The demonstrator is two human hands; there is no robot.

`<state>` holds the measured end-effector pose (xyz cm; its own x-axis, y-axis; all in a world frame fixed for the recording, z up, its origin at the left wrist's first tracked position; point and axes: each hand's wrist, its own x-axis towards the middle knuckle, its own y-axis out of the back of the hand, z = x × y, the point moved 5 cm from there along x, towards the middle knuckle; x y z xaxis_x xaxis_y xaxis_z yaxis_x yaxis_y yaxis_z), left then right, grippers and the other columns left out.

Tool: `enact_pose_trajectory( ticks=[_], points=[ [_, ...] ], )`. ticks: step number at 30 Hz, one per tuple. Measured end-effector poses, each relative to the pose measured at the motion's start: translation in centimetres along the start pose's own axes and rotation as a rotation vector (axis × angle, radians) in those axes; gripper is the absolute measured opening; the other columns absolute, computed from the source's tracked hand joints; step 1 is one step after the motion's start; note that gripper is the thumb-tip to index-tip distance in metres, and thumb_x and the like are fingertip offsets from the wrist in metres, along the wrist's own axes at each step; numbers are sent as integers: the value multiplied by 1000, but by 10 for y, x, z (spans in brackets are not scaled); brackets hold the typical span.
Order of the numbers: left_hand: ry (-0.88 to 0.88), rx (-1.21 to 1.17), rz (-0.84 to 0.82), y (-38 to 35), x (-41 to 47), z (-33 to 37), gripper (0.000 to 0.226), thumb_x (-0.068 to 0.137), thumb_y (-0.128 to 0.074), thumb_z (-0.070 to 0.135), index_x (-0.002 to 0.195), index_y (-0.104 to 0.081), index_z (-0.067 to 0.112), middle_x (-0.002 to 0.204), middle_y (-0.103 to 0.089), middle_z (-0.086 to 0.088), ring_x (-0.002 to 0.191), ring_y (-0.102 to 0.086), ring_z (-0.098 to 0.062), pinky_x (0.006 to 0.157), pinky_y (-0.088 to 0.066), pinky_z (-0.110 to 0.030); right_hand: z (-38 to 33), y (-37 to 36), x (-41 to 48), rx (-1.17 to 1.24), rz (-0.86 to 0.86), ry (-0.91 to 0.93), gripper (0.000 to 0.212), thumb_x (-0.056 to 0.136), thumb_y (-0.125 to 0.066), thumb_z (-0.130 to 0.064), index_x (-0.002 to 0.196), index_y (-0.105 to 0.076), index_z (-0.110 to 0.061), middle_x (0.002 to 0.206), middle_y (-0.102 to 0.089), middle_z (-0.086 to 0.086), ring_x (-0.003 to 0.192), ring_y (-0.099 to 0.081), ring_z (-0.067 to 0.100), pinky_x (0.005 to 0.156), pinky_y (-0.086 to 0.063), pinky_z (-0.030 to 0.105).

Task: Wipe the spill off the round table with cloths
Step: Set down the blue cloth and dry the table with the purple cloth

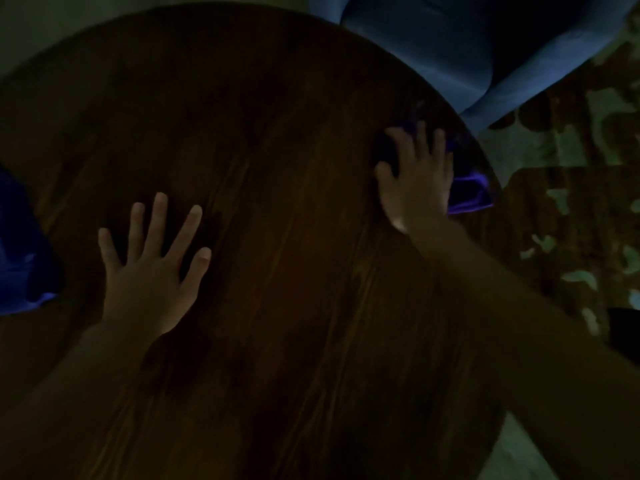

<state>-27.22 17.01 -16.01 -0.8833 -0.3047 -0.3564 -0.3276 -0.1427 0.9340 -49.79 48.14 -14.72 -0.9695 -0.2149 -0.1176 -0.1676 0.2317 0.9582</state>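
Observation:
The scene is dim. A round, dark wooden table [277, 116] fills most of the view. My left hand [152, 268] lies flat on the bare wood at the left, fingers spread, holding nothing. My right hand [415, 178] presses down on a purple cloth [467, 190] near the table's right edge; the cloth shows beside and beyond the fingers. A second blue cloth [20, 254] lies at the table's left edge, apart from my left hand. No spill can be made out in the dark.
A blue upholstered chair [450, 46] stands beyond the table at the upper right. A patterned rug [571, 202] covers the floor on the right. A dark object [623, 334] sits at the right border.

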Motion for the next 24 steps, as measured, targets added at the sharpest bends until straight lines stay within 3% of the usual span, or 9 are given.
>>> enact_pose_trajectory(
  ticks=[4, 6, 8, 10, 12, 15, 18, 20, 24],
  points=[
    [61, -45, -18, 9, -14, 18, 67, 94, 2, 70, 156, 16, 49, 169, 24, 1, 155, 18, -26, 121, 5, -67, -80, -37, -144, -68, -170, 932, 53, 104, -41, -52, 154, -39, -36, 170, -17, 10, 157, -6, 36, 123, -11, 63],
    [89, -78, -17, 4, -30, 33, 66, 96, 0, 69, 156, 17, 49, 168, 25, 1, 155, 20, -25, 121, 7, -67, -77, -58, -232, -244, -337, 1479, 53, 103, -41, -59, 153, -38, -42, 170, -21, 3, 158, -8, 28, 125, 6, 60],
    [138, -99, -31, -5, -41, 40, 66, 95, 1, 71, 155, 18, 50, 169, 24, 1, 155, 21, -26, 120, 6, -70, -59, -69, -251, -485, -233, 1733, 59, 98, -45, -67, 153, -36, -45, 168, -25, -4, 158, -12, 20, 118, 25, 60],
    [184, -108, -45, -13, -44, 41, 66, 93, 5, 74, 153, 22, 52, 169, 26, 3, 155, 23, -25, 119, 6, -71, -52, -64, -207, -389, -119, 1718, 64, 93, -52, -62, 151, -37, -37, 170, -11, 7, 157, 11, 26, 118, 27, 54],
    [207, -90, -38, -15, -42, 39, 66, 91, 8, 76, 151, 24, 53, 168, 27, 3, 154, 26, -25, 120, 7, -69, -51, -41, -129, -228, -101, 1550, 65, 91, -51, -56, 149, -38, -31, 169, -9, 16, 156, 16, 30, 127, 7, 51],
    [199, -80, -3, -15, -39, 40, 67, 94, 3, 74, 156, 15, 51, 169, 24, 2, 155, 25, -24, 120, 7, -69, -42, -5, 12, 13, -99, 867, 65, 98, -39, -53, 159, -33, -30, 170, -10, 18, 156, -10, 38, 122, -19, 59],
    [201, -91, 4, -18, -41, 39, 66, 96, -1, 73, 156, 14, 51, 169, 24, 2, 154, 26, -24, 120, 7, -69, -33, 2, 97, 208, -41, 102, 62, 103, -38, -49, 161, -22, -36, 171, 1, 14, 158, -1, 34, 125, -12, 56],
    [194, -92, 7, -18, -40, 38, 66, 96, -1, 73, 156, 15, 51, 169, 24, 2, 154, 26, -24, 120, 7, -69, -65, -5, 87, 132, -6, 122, 62, 102, -38, -47, 161, -25, -34, 171, -7, 15, 157, -6, 35, 125, -16, 55],
    [194, -97, 6, -19, -42, 37, 66, 95, 2, 72, 156, 16, 51, 169, 26, 1, 154, 27, -24, 120, 8, -70, -115, -43, -116, 114, -170, 838, 58, 103, -44, -47, 157, -35, -29, 169, -21, 10, 157, -14, 30, 124, -22, 54]
  ],
)
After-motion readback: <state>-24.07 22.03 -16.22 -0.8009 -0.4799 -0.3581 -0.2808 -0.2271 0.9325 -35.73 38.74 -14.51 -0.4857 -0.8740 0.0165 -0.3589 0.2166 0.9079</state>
